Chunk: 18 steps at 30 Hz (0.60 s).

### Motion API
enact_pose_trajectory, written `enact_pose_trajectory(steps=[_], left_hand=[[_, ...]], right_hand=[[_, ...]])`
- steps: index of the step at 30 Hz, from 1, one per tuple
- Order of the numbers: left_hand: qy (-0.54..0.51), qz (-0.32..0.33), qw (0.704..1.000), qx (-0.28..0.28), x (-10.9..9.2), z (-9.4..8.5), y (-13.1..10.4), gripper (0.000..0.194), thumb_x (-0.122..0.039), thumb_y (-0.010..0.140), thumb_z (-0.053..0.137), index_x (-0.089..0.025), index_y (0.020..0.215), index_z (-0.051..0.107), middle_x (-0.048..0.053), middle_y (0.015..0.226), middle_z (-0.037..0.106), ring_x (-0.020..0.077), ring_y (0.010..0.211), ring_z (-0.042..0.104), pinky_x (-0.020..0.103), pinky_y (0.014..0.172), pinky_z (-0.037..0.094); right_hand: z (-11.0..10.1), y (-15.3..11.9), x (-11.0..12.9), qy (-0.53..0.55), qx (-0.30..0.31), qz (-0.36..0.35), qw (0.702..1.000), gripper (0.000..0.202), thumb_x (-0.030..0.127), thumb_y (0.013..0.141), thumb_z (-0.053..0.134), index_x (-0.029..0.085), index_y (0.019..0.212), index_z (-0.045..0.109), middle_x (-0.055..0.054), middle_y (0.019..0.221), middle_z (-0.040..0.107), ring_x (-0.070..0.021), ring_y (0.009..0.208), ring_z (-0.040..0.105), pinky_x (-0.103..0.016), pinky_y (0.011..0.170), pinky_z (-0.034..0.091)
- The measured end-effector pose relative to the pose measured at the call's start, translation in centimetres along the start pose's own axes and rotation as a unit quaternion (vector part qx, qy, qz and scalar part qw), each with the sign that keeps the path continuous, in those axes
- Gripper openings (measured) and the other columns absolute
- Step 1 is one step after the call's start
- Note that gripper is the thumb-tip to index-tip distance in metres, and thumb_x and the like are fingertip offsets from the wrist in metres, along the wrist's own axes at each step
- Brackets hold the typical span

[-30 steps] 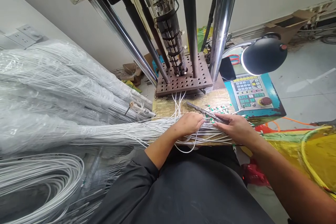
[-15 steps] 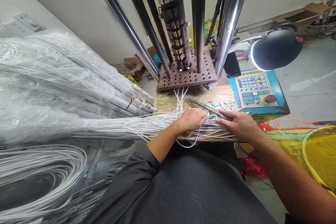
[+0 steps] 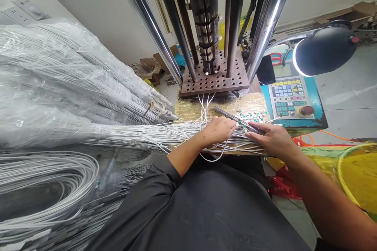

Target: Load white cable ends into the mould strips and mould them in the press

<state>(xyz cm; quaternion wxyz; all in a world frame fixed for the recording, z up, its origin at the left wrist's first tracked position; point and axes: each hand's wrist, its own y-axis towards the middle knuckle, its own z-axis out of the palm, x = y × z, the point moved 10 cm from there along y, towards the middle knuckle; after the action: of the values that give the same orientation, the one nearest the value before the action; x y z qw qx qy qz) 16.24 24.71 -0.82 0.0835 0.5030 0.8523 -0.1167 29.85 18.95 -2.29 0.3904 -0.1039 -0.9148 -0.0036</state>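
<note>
Left hand [image 3: 220,129] pinched around what seems a white cable [image 3: 212,160], fingertips partly hidden; right hand [image 3: 272,137] clamped on a dark metal tool [image 3: 226,113]. Cable bundle [image 3: 141,135] lies across the counter [image 3: 188,111]. Risks: the slack loop could snag neighbouring strands if tugged; a slipping tool could knock green-tipped ends [image 3: 265,112] askew.

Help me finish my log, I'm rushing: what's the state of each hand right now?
Left hand: closed, fingers apparently pinching a thin white cable.
Right hand: closed, holding a long dark metal tool.
</note>
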Motion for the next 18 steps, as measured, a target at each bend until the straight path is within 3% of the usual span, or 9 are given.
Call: enact_pose_trajectory(steps=[18], left_hand=[[0.013, 0.006, 1.0, 0.005, -0.7, 0.02, -0.35, 0.031, -0.032, 0.105, 0.039, -0.019, 0.099, 0.066, 0.008, 0.104, 0.075, 0.0244, 0.102, 0.067, 0.036, 0.084, 0.045]], right_hand=[[-0.2, -0.37, -0.51, 0.001, -0.011, 0.021, 1.0, 0.058, 0.055, 0.078, 0.07, 0.021, 0.124, 0.076, -0.007, 0.119, 0.076, -0.0344, 0.112, 0.072, -0.045, 0.1, 0.055]])
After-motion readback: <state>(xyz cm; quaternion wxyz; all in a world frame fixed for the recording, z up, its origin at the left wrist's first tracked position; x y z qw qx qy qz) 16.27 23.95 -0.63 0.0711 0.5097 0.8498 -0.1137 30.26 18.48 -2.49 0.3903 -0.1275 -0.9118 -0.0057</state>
